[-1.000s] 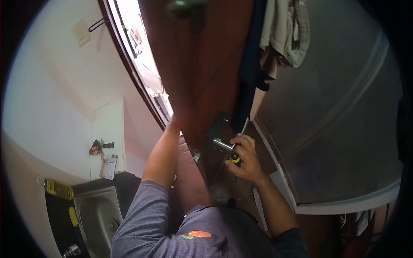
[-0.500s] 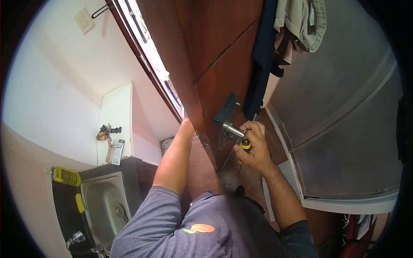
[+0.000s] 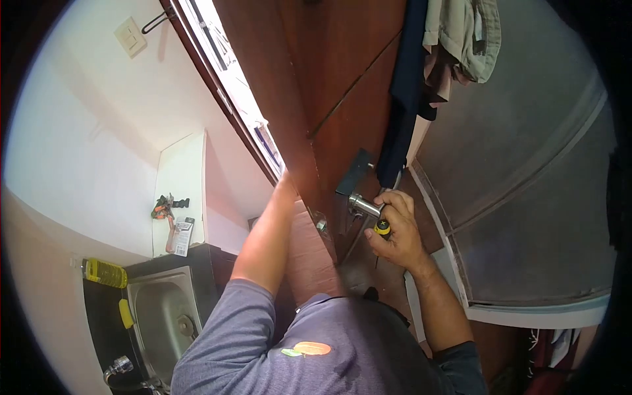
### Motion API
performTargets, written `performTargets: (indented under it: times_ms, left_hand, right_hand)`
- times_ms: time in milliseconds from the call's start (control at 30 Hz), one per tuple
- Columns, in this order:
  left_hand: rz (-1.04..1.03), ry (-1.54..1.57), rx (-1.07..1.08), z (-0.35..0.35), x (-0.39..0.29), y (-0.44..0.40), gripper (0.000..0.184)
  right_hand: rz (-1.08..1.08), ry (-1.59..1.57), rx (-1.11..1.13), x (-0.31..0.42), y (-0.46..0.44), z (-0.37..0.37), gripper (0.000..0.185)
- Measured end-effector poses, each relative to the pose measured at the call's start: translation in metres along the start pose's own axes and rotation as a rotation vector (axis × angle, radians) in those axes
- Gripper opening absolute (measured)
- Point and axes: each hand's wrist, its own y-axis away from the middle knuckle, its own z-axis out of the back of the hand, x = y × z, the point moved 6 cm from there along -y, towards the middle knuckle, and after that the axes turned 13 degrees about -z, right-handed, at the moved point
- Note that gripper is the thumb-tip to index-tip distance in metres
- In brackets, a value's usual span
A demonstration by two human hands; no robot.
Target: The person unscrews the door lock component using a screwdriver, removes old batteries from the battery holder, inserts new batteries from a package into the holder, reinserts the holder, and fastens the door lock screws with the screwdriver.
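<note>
My right hand [image 3: 398,230] is closed around the metal door handle [image 3: 366,205] on the brown wooden door [image 3: 349,79]. The same hand also holds a screwdriver [image 3: 382,228] with a yellow and black handle, its thin shaft pointing down. Just above the door handle, a dark rectangular plate [image 3: 355,172] sits at a tilt against the door. My left forearm [image 3: 263,237] reaches up to the door's edge. Beyond the wrist, my left hand is hidden behind the door, so its fingers do not show. A small pale latch part [image 3: 321,225] shows on the door's edge.
Dark trousers [image 3: 403,99] and beige clothes [image 3: 464,39] hang beside the door. A steel sink [image 3: 164,316], yellow liquid bottle [image 3: 105,272] and yellow sponge [image 3: 125,313] are at left. Tools [image 3: 170,207] and a packet [image 3: 184,236] lie on a white cabinet [image 3: 187,164]. Glass panels [image 3: 526,197] stand at right.
The door, its handle and my right hand have shifted slightly right and down in view. More of the latch part on the door's edge shows now. My right hand's grip looks the same.
</note>
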Motion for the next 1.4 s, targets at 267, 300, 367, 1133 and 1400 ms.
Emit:
performTargets:
  times_ms: [267, 300, 367, 1133, 1400]
  left_hand:
    - [-0.026, -0.004, -0.017, -0.015, -0.029, -0.038, 0.027]
    - [-0.020, -0.006, -0.031, -0.010, -0.028, -0.034, 0.027]
    - [-0.004, -0.024, -0.053, -0.002, -0.021, -0.020, 0.027]
    - [-0.167, -1.394, -0.508, 0.173, -0.191, 0.280, 0.030]
    - [-0.037, -1.766, -0.908, 0.190, -0.197, 0.368, 0.045]
  right_hand:
    - [0.057, 0.171, 0.023, 0.008, -0.001, 0.006, 0.036]
    - [0.065, 0.158, 0.012, 0.008, -0.002, 0.006, 0.036]
    - [0.052, 0.140, 0.013, 0.009, -0.004, 0.008, 0.036]
    - [0.172, 0.045, 0.072, 0.007, -0.009, 0.006, 0.032]
    - [0.198, 0.100, 0.117, 0.008, -0.008, 0.004, 0.034]
